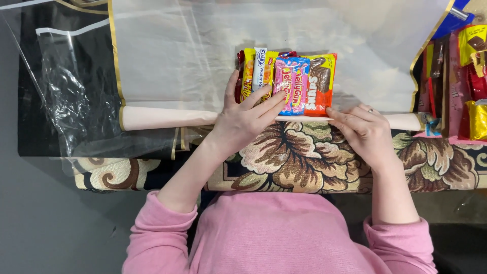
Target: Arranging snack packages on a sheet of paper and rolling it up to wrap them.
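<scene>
A row of several colourful snack packets [291, 81] lies on a pale translucent wrapping sheet [203, 56] with a gold edge. My left hand [247, 119] rests flat on the packets' lower ends, fingers spread over the orange and pink ones. My right hand [361, 129], wearing a ring, presses on the sheet's rolled-up near edge [162, 117] just right of the packets. Neither hand grips anything.
A floral patterned cloth [299, 157] covers the table under my hands. Clear plastic wrap [71, 96] lies crumpled at the left. A pile of more snack packets [464, 76] sits at the right edge. My pink sleeves fill the bottom.
</scene>
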